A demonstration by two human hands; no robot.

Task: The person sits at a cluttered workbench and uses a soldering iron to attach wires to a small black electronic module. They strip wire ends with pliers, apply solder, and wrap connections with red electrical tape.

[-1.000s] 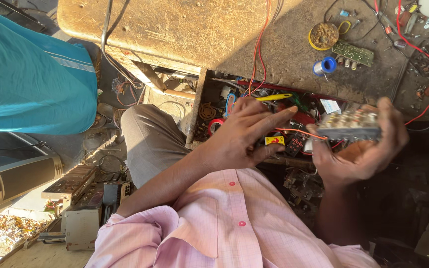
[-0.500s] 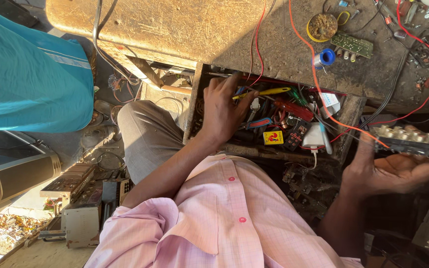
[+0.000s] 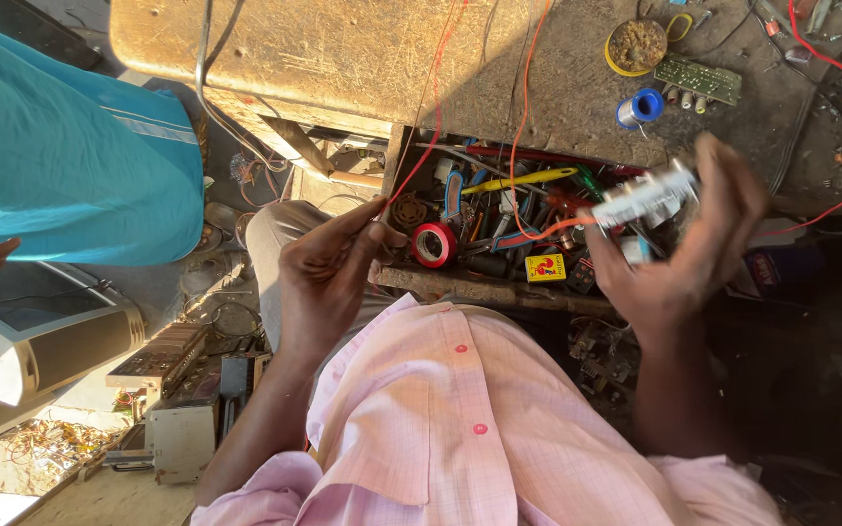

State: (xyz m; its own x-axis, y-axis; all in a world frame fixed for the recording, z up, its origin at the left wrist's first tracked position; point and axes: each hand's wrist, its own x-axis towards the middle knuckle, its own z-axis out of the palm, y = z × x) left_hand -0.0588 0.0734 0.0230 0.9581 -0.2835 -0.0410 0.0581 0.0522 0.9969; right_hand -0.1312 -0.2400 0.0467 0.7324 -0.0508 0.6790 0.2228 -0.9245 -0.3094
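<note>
Currently left hand (image 3: pixel 328 273) pinches a red wire (image 3: pixel 438 93); right hand (image 3: pixel 679 248) grips a small circuit board (image 3: pixel 643 195) above the open parts drawer (image 3: pixel 499 219). Risk: taut wire snags, yanks board loose.

tilted white circuit module (image 3: pixel 643 198), orange-wired

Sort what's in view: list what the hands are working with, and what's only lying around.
In hand: small white circuit module in right hand; thin red wire pinched by left hand.

Lying about: red tape roll; blue solder spool; green circuit board; yellow-handled tool.
</note>
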